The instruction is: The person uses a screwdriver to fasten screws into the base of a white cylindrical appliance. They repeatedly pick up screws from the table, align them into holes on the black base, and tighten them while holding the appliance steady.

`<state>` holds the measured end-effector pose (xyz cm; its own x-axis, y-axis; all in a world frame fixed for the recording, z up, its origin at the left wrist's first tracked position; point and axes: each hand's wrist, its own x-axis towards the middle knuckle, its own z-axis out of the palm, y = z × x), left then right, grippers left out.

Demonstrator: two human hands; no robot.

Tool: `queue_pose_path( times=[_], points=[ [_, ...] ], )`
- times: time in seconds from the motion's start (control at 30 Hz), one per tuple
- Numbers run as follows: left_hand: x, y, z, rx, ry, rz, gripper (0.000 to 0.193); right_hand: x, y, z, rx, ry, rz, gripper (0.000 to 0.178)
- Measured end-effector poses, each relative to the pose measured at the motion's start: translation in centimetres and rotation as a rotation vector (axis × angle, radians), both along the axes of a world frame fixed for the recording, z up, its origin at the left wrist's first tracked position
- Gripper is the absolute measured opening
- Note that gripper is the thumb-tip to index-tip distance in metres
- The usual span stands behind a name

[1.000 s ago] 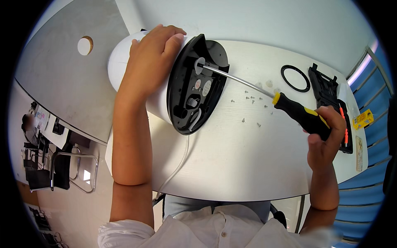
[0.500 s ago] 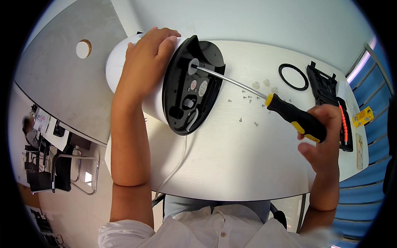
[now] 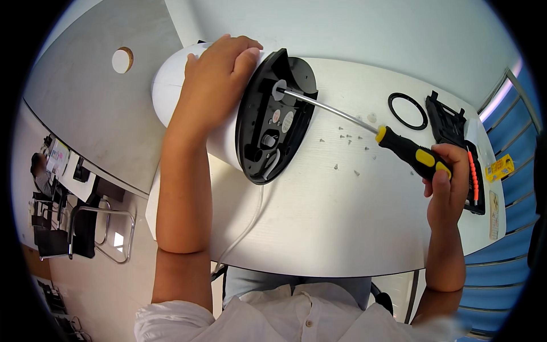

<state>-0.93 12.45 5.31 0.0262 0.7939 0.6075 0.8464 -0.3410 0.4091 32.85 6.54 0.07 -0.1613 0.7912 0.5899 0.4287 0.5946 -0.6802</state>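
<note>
While bracing slick-looking, white-shelled appliance point(image 3: 262, 122) with spread left hand point(image 3: 219, 77), gripping stiff-looking screwdriver point(image 3: 393, 141) in right hand point(image 3: 447, 191), best held by handle point(image 3: 419, 157).

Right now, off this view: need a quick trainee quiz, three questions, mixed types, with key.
1. Which hand holds the screwdriver?
2. True or false: the black ring lies on the table, apart from the screwdriver.
3. What does the left hand rest on?
a) the yellow box
b) the white casing
c) the tool case

Key:
1. The right hand
2. True
3. b
</note>
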Motion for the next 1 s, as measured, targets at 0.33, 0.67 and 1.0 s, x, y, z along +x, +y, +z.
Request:
queue_pose_path(
  times=[0.33, 0.67, 1.0],
  points=[
    [0.1, -0.3, 0.2, 0.001, 0.017, 0.009, 0.036, 0.4, 1.0, -1.1, 0.274, -0.100, 0.003, 0.049],
    [-0.1, -0.2, 0.2, -0.031, -0.006, -0.001, 0.036, -0.8, 1.6, -0.3, 0.402, -0.140, 0.118, 0.051],
    [0.2, -0.1, 0.3, -0.036, -0.004, -0.004, 0.036, -1.2, 0.0, 1.1, 0.015, 0.025, -0.033, 0.046]
  ],
)
